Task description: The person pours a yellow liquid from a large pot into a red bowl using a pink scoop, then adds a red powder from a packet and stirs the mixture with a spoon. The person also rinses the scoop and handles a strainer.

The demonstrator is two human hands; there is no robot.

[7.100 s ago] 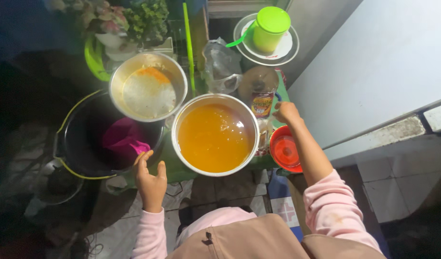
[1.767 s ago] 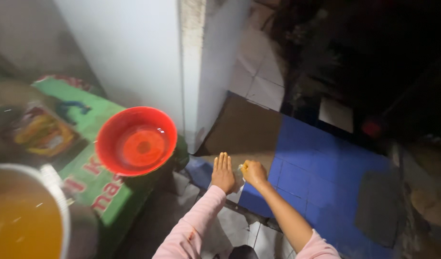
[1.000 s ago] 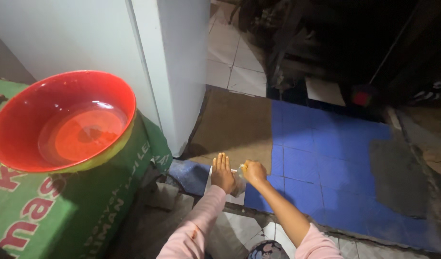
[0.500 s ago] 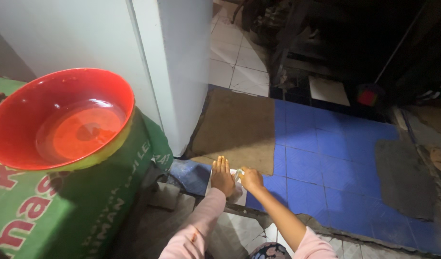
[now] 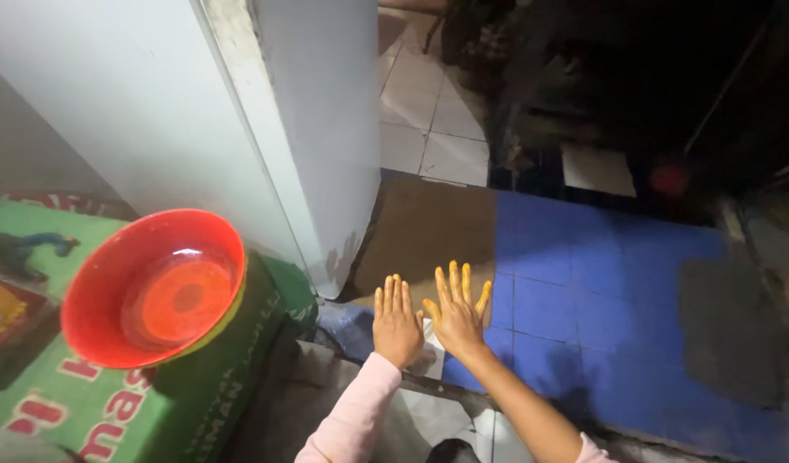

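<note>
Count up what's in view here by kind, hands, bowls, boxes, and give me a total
Hands: 2, the left hand and the right hand, both spread flat, fingers stained yellow
Bowls: 1, the red bowl
Boxes: 1, the green printed box under the bowl
Total: 4

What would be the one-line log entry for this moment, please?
left hand: open, fingers spread, empty | right hand: open, yellow-stained fingers, empty | below: blue tiled floor | left: red bowl holding liquid on green cover

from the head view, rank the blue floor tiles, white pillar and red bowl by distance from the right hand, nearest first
1. blue floor tiles: directly under and beside the right hand.
2. white pillar: up and to its left.
3. red bowl: far left, on the green box.
</note>
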